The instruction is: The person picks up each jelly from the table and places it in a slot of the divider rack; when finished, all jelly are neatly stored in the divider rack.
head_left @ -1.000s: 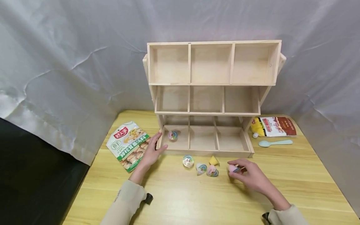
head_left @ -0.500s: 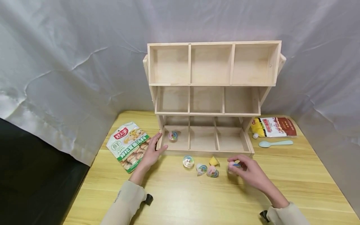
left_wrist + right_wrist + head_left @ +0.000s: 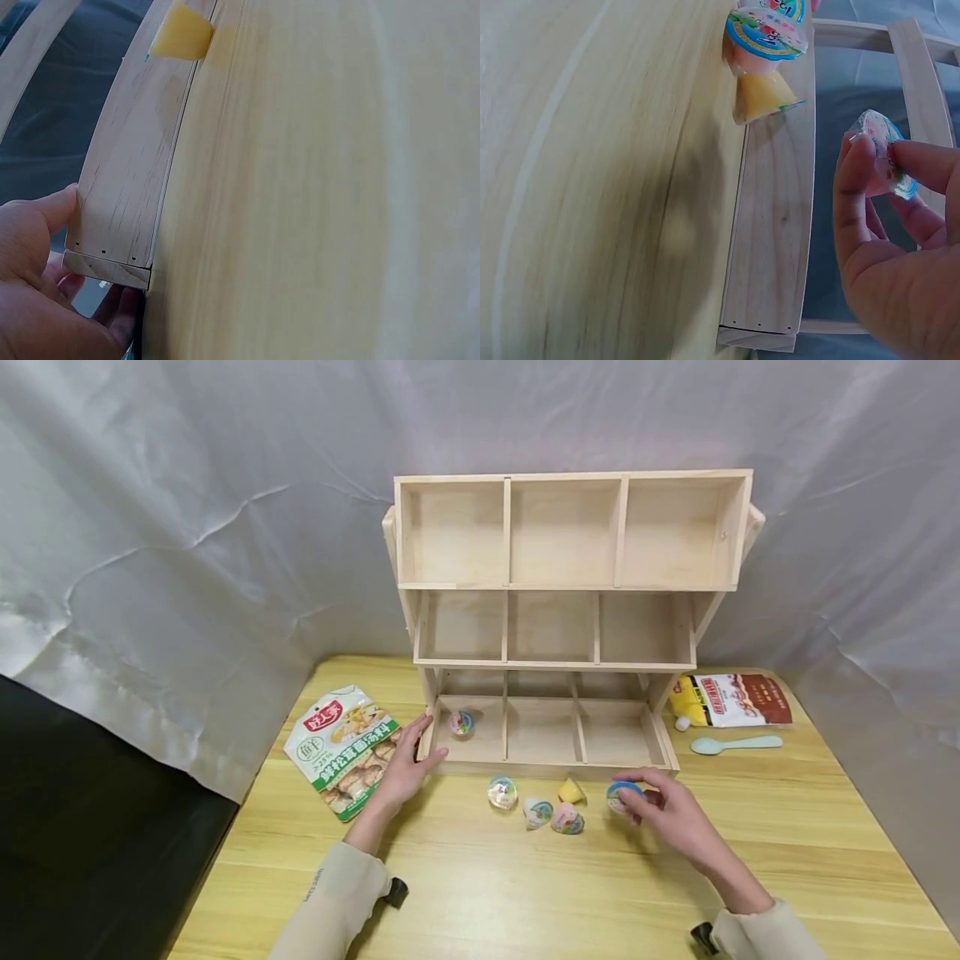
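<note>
My right hand pinches a pink jelly cup between thumb and fingers, just above the table near the rack's right front. Its blue-edged lid shows in the head view. At the lower left corner of the wooden rack, my left hand holds the bottom tray, thumb over the front rim and fingers around the side. Loose on the table between the hands lie a clear jelly cup, a white one, a pink one and a yellow one. Another jelly cup sits in the bottom left compartment.
The rack has three tiers, each with three compartments. A green and white food pouch lies by my left hand. Behind my right hand are a yellow, white and brown pouch with a white cap and a pale blue spoon.
The jelly cup in my right hand has been turned, so its blue-edged lid now shows from above. My left hand and the loose cups have stayed in place.
</note>
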### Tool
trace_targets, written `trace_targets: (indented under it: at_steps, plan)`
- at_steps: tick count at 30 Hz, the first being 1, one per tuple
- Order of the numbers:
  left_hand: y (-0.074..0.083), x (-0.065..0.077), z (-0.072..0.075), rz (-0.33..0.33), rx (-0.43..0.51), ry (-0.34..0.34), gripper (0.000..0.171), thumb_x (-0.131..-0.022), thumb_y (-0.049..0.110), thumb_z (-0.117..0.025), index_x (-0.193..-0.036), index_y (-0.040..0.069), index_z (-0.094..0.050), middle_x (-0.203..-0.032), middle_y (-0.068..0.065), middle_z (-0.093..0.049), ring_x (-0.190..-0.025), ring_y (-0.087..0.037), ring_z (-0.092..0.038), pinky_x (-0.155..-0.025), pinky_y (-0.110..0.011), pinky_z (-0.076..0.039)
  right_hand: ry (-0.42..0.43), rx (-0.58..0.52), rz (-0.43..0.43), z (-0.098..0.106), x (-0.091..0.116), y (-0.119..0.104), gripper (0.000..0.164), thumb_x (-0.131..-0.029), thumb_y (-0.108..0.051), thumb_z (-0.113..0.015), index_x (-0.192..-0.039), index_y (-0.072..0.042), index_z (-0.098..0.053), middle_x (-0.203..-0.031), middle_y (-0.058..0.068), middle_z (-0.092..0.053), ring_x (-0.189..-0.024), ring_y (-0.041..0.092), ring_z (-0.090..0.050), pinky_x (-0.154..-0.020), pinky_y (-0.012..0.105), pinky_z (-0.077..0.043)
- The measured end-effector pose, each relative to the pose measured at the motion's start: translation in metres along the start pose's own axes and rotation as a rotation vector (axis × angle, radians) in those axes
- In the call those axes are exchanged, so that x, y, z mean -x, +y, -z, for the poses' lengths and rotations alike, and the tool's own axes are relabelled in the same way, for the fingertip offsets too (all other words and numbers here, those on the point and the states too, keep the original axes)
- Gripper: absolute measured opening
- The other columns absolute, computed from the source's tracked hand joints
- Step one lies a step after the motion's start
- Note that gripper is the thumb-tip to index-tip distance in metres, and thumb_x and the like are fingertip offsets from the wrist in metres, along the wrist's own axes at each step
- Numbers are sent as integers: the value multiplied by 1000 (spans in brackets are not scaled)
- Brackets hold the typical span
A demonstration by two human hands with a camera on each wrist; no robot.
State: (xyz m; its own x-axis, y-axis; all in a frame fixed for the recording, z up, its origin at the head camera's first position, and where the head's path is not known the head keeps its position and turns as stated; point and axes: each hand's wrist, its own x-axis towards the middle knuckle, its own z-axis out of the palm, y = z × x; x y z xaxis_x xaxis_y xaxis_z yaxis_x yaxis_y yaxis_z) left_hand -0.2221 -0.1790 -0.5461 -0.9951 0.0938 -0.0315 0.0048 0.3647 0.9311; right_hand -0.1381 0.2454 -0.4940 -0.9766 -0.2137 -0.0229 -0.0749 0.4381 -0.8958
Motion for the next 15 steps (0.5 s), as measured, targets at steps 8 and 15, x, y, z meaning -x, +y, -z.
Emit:
trace_targets:
  at_steps: [8, 15]
  plan:
    - [0, -1, 1, -6, -8, -6, 70, -103, 27, -66, -164, 22, -30, -173, -1, -18, -159, -34, -17, -129, -59, -13, 22, 31, 20, -2, 0, -2, 35, -105, -23, -62, -132, 1, -65, -111, 13, -70, -88, 5, -65, -76, 27, -58]
    - [0, 1, 1, -4, -8, -4, 70, -103, 26, -66, -164, 22, -31, -173, -1, -19, -159, -34, -16, -129, -59, -12, 32, 25, 36, -3, -1, -3, 31, -106, -19, -60, -131, -1, -66, -118, 16, -67, -89, 6, -62, -75, 28, -57]
